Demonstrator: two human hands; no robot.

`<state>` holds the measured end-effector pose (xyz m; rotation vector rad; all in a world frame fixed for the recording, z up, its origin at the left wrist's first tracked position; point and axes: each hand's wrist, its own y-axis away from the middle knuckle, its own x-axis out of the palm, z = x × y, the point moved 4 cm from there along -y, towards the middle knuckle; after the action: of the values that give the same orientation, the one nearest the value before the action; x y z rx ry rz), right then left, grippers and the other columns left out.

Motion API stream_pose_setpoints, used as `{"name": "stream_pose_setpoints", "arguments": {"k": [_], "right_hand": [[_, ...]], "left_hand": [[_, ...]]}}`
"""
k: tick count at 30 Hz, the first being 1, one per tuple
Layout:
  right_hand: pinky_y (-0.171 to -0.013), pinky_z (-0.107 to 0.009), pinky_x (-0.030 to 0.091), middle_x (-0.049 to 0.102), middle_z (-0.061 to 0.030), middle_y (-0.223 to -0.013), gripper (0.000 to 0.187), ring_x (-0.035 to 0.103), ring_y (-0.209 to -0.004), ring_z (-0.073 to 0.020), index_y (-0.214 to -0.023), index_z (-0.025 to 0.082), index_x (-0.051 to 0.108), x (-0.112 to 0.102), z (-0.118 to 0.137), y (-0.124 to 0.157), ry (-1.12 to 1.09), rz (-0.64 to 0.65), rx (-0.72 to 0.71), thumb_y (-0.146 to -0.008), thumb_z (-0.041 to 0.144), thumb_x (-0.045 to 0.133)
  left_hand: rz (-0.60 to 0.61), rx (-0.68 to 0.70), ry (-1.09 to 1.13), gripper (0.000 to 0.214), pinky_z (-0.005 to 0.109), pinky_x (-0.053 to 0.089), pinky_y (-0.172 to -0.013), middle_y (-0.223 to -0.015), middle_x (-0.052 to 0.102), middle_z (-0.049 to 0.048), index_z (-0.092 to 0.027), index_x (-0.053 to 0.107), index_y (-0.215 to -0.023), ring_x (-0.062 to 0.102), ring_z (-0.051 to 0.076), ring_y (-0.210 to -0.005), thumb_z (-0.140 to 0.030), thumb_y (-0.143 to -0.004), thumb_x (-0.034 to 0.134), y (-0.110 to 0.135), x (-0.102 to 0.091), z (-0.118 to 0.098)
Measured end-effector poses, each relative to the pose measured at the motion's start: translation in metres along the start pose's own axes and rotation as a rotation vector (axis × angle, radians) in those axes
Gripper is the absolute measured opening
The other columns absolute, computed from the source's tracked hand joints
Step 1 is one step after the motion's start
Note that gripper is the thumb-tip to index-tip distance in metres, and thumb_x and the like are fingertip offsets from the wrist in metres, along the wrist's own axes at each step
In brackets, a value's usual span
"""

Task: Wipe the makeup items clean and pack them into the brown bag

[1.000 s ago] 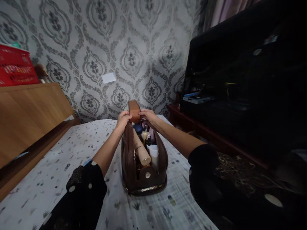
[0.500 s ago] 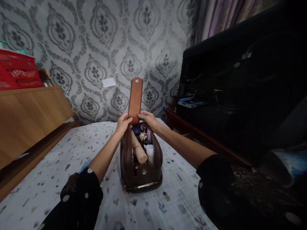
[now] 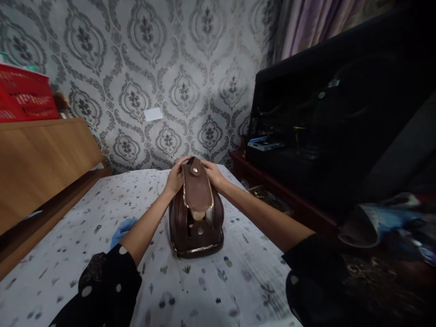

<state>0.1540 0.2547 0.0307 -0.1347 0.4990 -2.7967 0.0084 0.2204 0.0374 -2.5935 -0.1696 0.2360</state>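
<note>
A dark brown toiletry bag [image 3: 175,222] stands on the bed, with its long leather flap [image 3: 197,190] lying over the top opening. Under the flap's near end shows the beige end of a bottle [image 3: 198,215], with something white beside it; the other contents are hidden. My left hand [image 3: 175,178] curls round the bag's far left side, its fingertips out of sight behind it. On the far right side my right hand [image 3: 211,173] grips the bag, fingers partly hidden. Between the hands sits a short strap with a metal snap [image 3: 195,170]. Another snap [image 3: 200,230] shows on the near face.
A blue cloth [image 3: 122,230] lies on the patterned bedsheet [image 3: 170,295], left of the bag. The wooden headboard [image 3: 47,154] with a red basket [image 3: 27,95] stands at the left. A large black television [image 3: 323,113] is at the right, and a patterned wall [image 3: 163,59] rises behind.
The flap, upright half a second ago, now lies over the bag's opening and covers most of the contents. My hands have moved from the flap's base to the bag's far sides.
</note>
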Motion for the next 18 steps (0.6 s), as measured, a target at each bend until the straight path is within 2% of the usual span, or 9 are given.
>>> {"name": "stream_pose_setpoints", "arguments": {"k": [5,10,15,18], "right_hand": [[-0.078,-0.03,0.05,0.071,0.0005,-0.087,0.016,0.063,-0.09,-0.0215,-0.081,0.022,0.069,-0.002,-0.003,0.017,0.011,-0.008,0.002,-0.077,0.037,0.063],[-0.093,-0.034,0.048,0.073,-0.0004,-0.101,0.022,0.061,-0.108,-0.0235,-0.097,0.024,0.071,-0.003,-0.001,0.04,0.082,0.001,-0.07,-0.081,0.032,0.06],[-0.105,-0.04,0.043,0.071,-0.0024,-0.117,0.031,0.057,-0.12,-0.0234,-0.112,0.024,0.07,-0.004,-0.006,0.059,0.143,-0.02,-0.136,-0.085,0.031,0.056],[-0.114,-0.045,0.034,0.066,-0.0037,-0.13,0.031,0.051,-0.13,-0.0244,-0.111,0.025,0.071,-0.008,-0.013,0.063,0.171,-0.078,-0.176,-0.085,0.032,0.057]], "left_hand": [[0.111,0.119,-0.129,0.045,0.04,0.031,-0.117,-0.14,0.059,0.0035,-0.024,0.063,-0.128,0.05,0.025,-0.133,-0.029,-0.085,0.058,0.013,0.001,-0.003],[0.143,0.151,-0.196,0.047,0.039,0.03,-0.118,-0.142,0.057,0.0026,-0.025,0.061,-0.132,0.049,0.025,-0.134,-0.026,-0.086,0.056,0.022,0.0,-0.003],[0.185,0.194,-0.279,0.052,0.042,0.03,-0.118,-0.144,0.055,0.0041,-0.025,0.057,-0.136,0.047,0.025,-0.136,-0.022,-0.084,0.055,0.033,0.0,-0.007],[0.195,0.2,-0.34,0.053,0.043,0.029,-0.118,-0.146,0.052,0.0057,-0.024,0.055,-0.138,0.043,0.025,-0.139,-0.022,-0.085,0.053,0.04,-0.001,-0.007]]}}
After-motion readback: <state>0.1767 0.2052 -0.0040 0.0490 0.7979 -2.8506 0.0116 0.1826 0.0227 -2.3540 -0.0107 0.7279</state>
